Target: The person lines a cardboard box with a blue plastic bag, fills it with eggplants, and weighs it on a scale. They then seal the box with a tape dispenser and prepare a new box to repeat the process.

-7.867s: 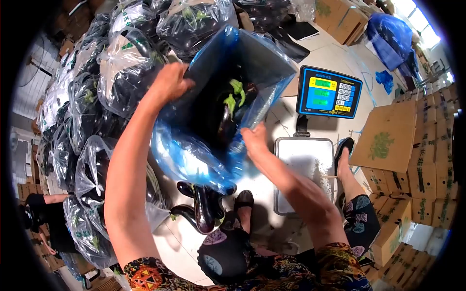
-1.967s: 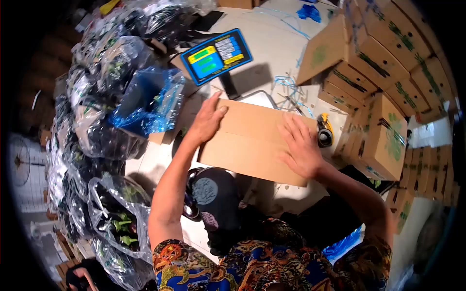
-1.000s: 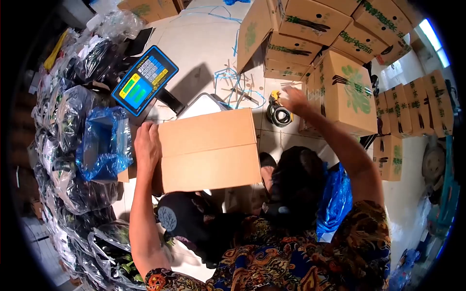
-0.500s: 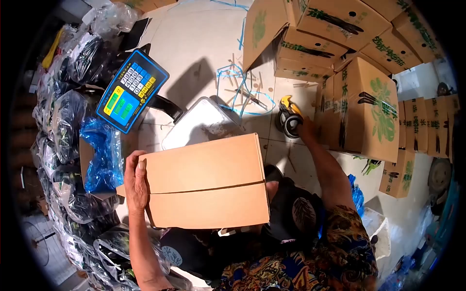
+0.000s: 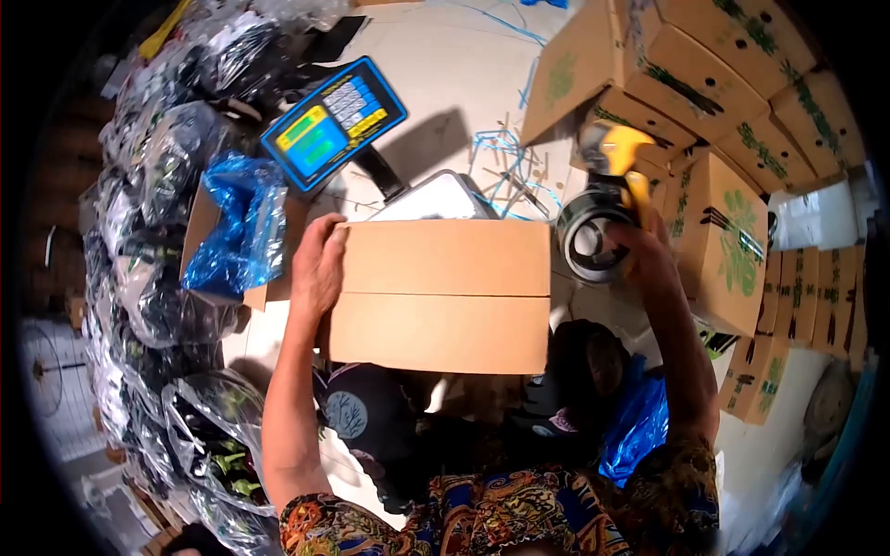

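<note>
A closed cardboard box (image 5: pixel 440 329) lies across my knees, its two top flaps meeting in a seam with no tape visible on it. My left hand (image 5: pixel 320 264) holds the box's left end, fingers pressed together over the upper left corner. To the right of the box, my right hand (image 5: pixel 644 246) grips a yellow and black tape dispenser (image 5: pixel 619 148), raised off the floor and slightly blurred. A roll sits in the dispenser's lower part. Beyond the box is a scale platform (image 5: pixel 436 197), partly covered by it, with a blue-framed keypad display (image 5: pixel 334 123).
Stacked printed cartons (image 5: pixel 732 232) fill the right side. Bags of dark produce (image 5: pixel 176 167) line the left. An open box (image 5: pixel 199 222) with blue plastic stands at the left. Blue strapping (image 5: pixel 505 139) and scraps lie on the floor. Blue plastic (image 5: pixel 640 422) is by my right knee.
My right hand has lifted the tape dispenser from the floor, up beside the box. The box now sits level instead of tilted, with my left hand still on it. The view has shifted.
</note>
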